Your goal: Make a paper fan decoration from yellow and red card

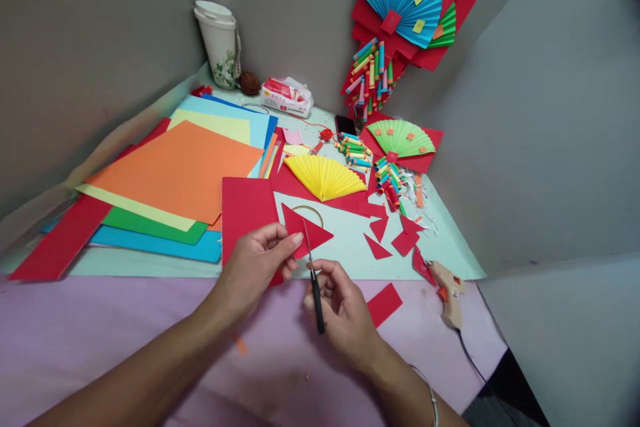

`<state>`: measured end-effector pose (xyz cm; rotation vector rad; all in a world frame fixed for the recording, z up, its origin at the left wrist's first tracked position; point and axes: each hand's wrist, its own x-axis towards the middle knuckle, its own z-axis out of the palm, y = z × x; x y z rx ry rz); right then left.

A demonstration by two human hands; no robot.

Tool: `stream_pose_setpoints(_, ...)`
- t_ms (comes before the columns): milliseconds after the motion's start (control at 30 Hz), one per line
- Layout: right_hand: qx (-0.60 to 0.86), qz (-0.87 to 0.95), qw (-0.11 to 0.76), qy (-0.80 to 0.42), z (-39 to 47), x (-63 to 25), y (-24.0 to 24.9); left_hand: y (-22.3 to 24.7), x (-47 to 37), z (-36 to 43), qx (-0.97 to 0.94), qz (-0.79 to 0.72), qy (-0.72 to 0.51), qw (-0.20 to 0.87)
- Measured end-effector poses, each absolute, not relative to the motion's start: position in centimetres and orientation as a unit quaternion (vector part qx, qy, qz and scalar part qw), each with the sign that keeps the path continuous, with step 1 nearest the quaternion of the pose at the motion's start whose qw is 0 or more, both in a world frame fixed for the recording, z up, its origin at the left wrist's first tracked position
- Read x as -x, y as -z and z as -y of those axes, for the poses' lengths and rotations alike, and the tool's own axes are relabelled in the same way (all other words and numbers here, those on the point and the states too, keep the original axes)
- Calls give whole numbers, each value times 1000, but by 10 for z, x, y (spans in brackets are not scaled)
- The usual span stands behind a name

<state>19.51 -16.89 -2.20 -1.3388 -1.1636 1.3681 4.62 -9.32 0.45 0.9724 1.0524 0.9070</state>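
Observation:
Between thumb and fingers, my left hand [260, 257] pinches the corner of a small red paper triangle [315, 235]. My right hand [343, 310] is closed round the black handle of a pair of scissors [316, 293]. Their blades point away from me and lie at the triangle, close to my left thumb; whether they cut into it I cannot tell. Beneath my left hand lies a larger red sheet [249, 210]. Several red offcuts [377, 247] are scattered to the right, and a red rectangle [385, 304] lies beside my right hand.
Coloured sheets [175, 167] are piled at the left. A yellow paper fan [325, 177], small paper rolls [353, 150] and a green fan [400, 138] lie farther back. A glue gun [450, 290] with its cord is on the right. Behind stand a lidded cup [219, 47] and a tissue pack [287, 96].

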Motion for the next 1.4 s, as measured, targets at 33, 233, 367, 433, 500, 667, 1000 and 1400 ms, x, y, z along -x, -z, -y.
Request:
stream_pose_setpoints(33,537,467,437,-549,169,-195,22,-5,-46,93,-429,-466,-400,663)
stream_pose_setpoints(233,544,462,443,-543,170,-194,23,-6,-45,91,-428,-464,-400,664)
stream_pose_setpoints(367,548,462,436,-544,170,-196,25,-5,-45,93,-430,-458,-397,669)
stream_pose_setpoints(433,549,465,436,-541,169,-198,25,-4,-45,94,-440,-453,-390,670)
stream_pose_setpoints(500,550,465,438,-538,168,-199,24,-4,-46,95,-450,-452,-385,667)
stream_pose_setpoints(667,541,457,446,-548,168,-198,23,-5,-47,96,-449,-453,-388,665)
stream_pose_setpoints(1000,545,428,466,-551,176,-193,23,-7,-47,97,-445,-445,-383,676)
stream_pose_setpoints(1400,556,353,496,-566,203,-192,33,1,-54,103,-478,-432,-309,700)
